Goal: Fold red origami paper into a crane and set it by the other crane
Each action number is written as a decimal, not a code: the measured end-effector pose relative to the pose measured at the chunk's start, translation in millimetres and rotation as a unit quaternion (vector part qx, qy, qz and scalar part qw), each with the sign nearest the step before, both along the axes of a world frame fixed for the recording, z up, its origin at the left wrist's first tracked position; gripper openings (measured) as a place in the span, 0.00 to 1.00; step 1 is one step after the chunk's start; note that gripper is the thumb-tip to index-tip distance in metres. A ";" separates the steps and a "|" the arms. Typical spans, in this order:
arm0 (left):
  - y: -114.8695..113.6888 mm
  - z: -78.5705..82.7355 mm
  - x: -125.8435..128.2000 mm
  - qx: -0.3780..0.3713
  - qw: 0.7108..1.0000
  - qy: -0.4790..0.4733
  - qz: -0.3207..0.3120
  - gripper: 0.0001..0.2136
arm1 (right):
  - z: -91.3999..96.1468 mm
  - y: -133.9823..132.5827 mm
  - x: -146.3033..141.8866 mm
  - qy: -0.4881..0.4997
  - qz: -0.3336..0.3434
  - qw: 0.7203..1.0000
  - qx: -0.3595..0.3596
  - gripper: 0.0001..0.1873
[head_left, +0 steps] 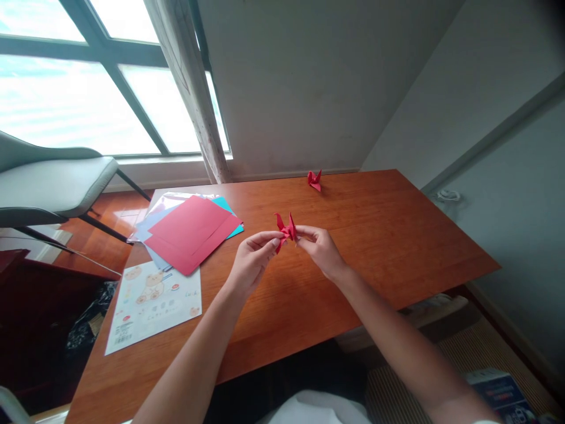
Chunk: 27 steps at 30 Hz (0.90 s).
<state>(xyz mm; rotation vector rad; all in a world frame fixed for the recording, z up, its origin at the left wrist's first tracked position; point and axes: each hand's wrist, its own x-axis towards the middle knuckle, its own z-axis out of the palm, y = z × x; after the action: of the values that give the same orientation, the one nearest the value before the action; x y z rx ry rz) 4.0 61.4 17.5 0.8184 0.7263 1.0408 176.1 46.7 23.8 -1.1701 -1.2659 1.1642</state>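
A small red folded paper figure (285, 228) is held above the wooden table (375, 247), between both my hands. My left hand (253, 262) pinches its left side with fingertips pressed together. My right hand (320, 247) pinches its right side the same way. A second red folded paper figure (315, 179) stands alone near the table's far edge, well beyond my hands.
A stack of coloured paper sheets, red on top (189, 232), lies on the table's left part. A printed white sheet with cartoon bears (154, 303) lies nearer me. A grey chair (53, 182) stands by the window at left. Walls close the back and right.
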 end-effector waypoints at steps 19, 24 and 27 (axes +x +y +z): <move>-3.3 -2.2 -1.2 0.215 0.962 0.154 0.069 0.04 | 10.5 -12.6 -6.8 0.183 0.015 0.964 -0.192 0.13; -0.7 1.2 -4.4 0.351 0.897 0.251 0.094 0.05 | 11.7 -13.9 -6.1 0.250 0.058 0.939 -0.230 0.13; -0.2 4.0 -4.1 0.370 0.888 0.254 0.096 0.05 | 12.5 -13.9 -4.4 0.267 0.065 0.927 -0.253 0.13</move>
<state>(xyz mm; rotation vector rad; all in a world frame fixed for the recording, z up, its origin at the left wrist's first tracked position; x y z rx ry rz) -0.1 61.2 21.5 1.7562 0.8652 1.3196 171.7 32.8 36.2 -1.0233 -0.6431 1.8330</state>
